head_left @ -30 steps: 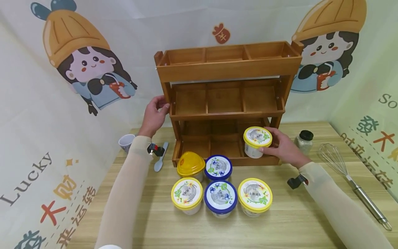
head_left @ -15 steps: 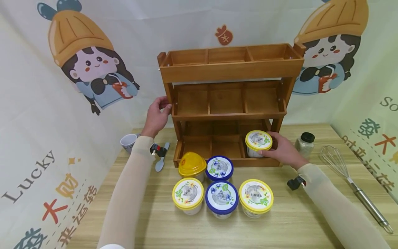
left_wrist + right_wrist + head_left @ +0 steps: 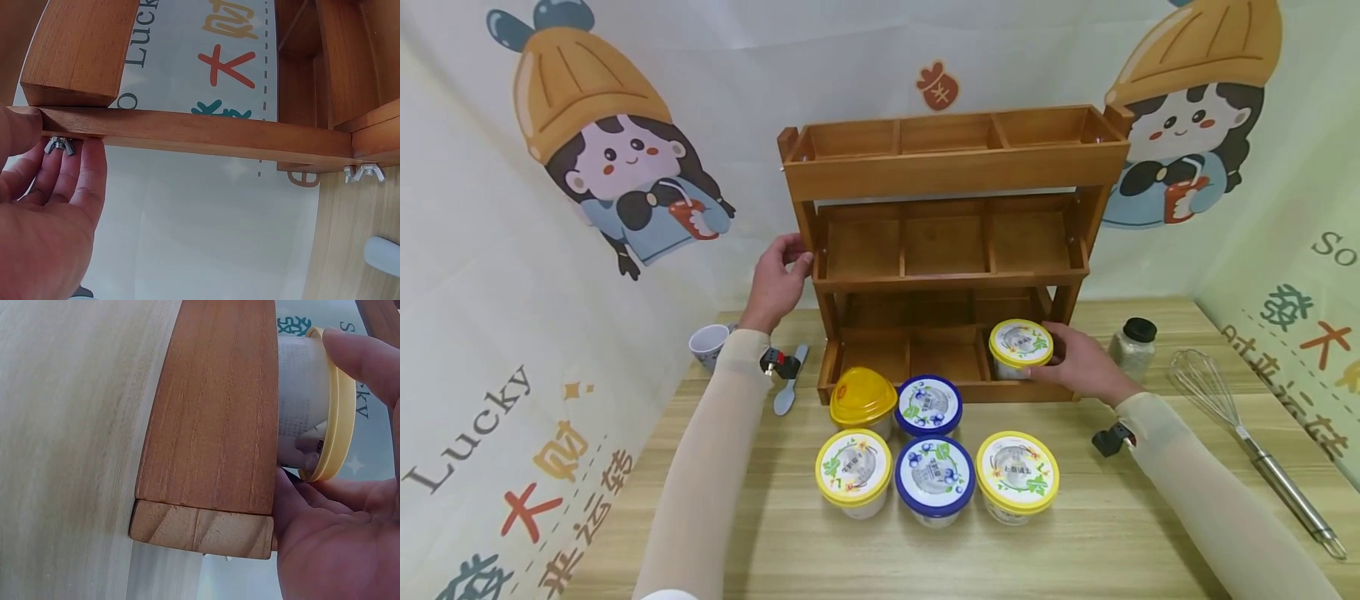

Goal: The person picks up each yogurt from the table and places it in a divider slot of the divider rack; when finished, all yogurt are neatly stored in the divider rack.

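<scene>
A three-tier wooden rack [image 3: 951,171] stands at the back of the table. My left hand [image 3: 777,277] grips its left upright, fingers and thumb around the wood [image 3: 69,122]. My right hand [image 3: 1078,360] holds a yellow-lidded white cup [image 3: 1019,345] inside the bottom tier's right compartment, fingers curled round its rim [image 3: 331,403]. In front of the rack stand more cups: a yellow domed one [image 3: 862,397], a blue-lidded one [image 3: 928,405], and a front row of yellow [image 3: 853,468], blue [image 3: 934,476] and yellow [image 3: 1017,472].
A small white cup [image 3: 709,343] and a pale spoon [image 3: 787,392] lie left of the rack. A black-capped jar [image 3: 1135,342] and a metal whisk [image 3: 1247,437] lie to the right. Printed cloth walls close in behind and on both sides.
My right hand has carried the yellow-lidded cup down and back into the bottom right compartment. The left hand has stayed on the rack's upright.
</scene>
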The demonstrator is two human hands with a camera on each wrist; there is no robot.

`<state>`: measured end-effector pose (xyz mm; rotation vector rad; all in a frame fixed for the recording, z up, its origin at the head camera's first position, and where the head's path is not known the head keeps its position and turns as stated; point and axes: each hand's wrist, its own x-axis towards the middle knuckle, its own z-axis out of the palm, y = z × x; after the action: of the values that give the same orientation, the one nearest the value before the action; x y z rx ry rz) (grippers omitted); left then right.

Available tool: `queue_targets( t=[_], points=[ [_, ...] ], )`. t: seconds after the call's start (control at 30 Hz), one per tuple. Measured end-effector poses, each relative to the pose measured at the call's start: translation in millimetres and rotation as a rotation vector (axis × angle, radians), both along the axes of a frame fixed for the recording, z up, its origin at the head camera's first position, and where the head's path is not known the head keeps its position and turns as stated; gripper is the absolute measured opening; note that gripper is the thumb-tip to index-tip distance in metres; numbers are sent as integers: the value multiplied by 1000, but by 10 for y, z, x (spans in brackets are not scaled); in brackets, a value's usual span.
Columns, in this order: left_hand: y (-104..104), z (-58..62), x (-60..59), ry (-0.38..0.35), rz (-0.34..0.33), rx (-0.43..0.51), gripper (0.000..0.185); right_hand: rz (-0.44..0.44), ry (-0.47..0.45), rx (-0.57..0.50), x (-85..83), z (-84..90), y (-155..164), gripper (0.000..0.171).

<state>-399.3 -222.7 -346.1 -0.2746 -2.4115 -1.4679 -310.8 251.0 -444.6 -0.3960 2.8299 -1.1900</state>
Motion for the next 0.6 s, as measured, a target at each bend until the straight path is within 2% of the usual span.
queue_targets(
  t=[0.27,0.43,0.6],
  points=[
    [12,-16,-23,11,-10,11,46,-3,-24,-103,80,56,74,97],
    [-6,-25,-18,19,1,33,45,-17,11,-79,137,101,132,89],
    [-16,-19,-7,6,-15,64,44,-13,49,-58,212,132,182,82]
  ],
)
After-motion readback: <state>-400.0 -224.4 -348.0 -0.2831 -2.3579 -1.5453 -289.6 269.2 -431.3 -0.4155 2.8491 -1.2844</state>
